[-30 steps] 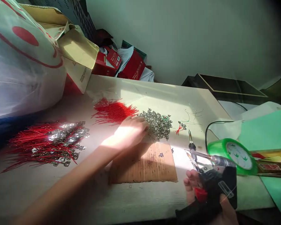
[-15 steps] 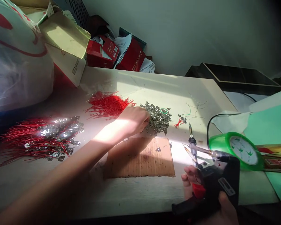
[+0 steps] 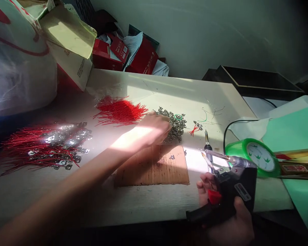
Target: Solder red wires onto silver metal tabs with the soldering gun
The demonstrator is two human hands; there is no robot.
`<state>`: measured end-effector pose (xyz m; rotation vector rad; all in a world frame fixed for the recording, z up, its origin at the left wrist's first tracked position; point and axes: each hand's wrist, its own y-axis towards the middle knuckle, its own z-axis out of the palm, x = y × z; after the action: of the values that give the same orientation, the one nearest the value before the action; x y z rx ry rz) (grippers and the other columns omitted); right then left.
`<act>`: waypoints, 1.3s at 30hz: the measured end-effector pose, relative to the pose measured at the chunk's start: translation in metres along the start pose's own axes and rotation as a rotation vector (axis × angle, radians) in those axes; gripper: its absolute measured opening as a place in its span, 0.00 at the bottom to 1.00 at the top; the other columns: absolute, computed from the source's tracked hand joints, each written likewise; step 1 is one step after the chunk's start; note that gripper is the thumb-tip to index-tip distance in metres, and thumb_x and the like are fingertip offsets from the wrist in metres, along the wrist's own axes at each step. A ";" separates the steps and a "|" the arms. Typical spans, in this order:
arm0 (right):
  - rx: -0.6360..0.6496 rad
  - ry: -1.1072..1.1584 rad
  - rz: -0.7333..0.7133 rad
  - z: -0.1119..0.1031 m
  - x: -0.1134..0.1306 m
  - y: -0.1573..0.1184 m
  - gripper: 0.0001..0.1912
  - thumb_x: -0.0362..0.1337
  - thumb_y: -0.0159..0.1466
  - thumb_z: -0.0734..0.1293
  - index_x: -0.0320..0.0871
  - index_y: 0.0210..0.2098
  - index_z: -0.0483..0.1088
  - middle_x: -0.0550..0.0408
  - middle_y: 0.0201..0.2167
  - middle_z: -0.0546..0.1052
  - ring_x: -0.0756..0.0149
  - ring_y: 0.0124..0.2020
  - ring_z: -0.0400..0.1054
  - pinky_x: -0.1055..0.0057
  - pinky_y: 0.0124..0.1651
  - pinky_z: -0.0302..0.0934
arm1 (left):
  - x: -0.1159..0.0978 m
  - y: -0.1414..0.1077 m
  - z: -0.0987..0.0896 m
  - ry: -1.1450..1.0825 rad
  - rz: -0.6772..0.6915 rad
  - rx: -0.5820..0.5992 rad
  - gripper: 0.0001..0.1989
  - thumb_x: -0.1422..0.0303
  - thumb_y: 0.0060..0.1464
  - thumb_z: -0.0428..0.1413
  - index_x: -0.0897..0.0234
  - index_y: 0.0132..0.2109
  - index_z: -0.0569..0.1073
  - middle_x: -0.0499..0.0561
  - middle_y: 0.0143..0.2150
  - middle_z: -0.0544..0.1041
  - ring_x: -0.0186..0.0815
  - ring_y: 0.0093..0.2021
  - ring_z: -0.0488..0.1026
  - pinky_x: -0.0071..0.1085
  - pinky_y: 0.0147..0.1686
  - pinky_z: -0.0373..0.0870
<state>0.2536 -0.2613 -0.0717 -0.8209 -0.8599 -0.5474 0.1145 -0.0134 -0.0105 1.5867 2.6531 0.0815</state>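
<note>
My left hand (image 3: 157, 128), fingers curled downward, is at the near left edge of a pile of small metal terminals (image 3: 178, 128). Its fingertips are hidden, so what they pinch does not show. My right hand (image 3: 242, 222) grips a black soldering gun (image 3: 231, 191) with a red trigger, its tip pointing left. A bundle of red wires (image 3: 122, 111) lies just beyond my left wrist. Below the pile is a cardboard piece (image 3: 154, 171) with a loose terminal (image 3: 172, 157) on it. Red wires with terminals attached (image 3: 51, 143) are heaped at the left.
A second soldering iron (image 3: 207, 140) stands behind the gun's tip. Right of it is a green tape roll (image 3: 256, 157). A few wired terminals (image 3: 196, 127) lie near the pile. A plastic bag (image 3: 20, 68) and red paper packs (image 3: 143, 56) are at the left and back.
My left hand has shifted slightly right, further over the metal terminals. The right hand keeps hold of the soldering gun. The whole view has moved a little.
</note>
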 end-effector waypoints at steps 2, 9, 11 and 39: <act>-0.085 0.017 0.047 0.002 0.002 -0.002 0.21 0.53 0.56 0.68 0.48 0.41 0.83 0.51 0.44 0.83 0.57 0.41 0.79 0.65 0.43 0.77 | -0.001 -0.008 -0.004 0.016 -0.010 -0.050 0.12 0.73 0.69 0.50 0.64 0.38 0.76 0.50 0.38 0.77 0.36 0.38 0.73 0.37 0.44 0.70; -0.089 -0.045 0.036 -0.004 -0.002 0.000 0.23 0.57 0.59 0.64 0.49 0.39 0.83 0.47 0.43 0.82 0.49 0.41 0.78 0.50 0.46 0.75 | -0.050 -0.069 0.009 -0.039 -0.007 -0.224 0.10 0.69 0.66 0.55 0.59 0.34 0.73 0.48 0.31 0.76 0.36 0.29 0.71 0.35 0.26 0.62; -0.075 -0.048 0.000 -0.004 -0.002 0.002 0.23 0.55 0.59 0.64 0.49 0.42 0.82 0.47 0.44 0.82 0.49 0.41 0.78 0.49 0.47 0.74 | -0.069 -0.083 0.021 -0.039 0.015 -0.318 0.09 0.72 0.67 0.52 0.61 0.38 0.75 0.48 0.32 0.77 0.35 0.30 0.72 0.34 0.26 0.61; 0.093 0.008 -0.077 -0.001 0.003 0.001 0.22 0.52 0.60 0.66 0.43 0.43 0.82 0.47 0.41 0.82 0.56 0.40 0.77 0.60 0.45 0.73 | -0.091 -0.085 0.034 -0.005 -0.070 -0.458 0.06 0.74 0.65 0.56 0.62 0.44 0.77 0.48 0.42 0.82 0.39 0.38 0.74 0.43 0.42 0.59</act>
<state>0.2565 -0.2617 -0.0701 -0.7027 -0.9058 -0.5737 0.0852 -0.1330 -0.0489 1.3376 2.4414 0.6290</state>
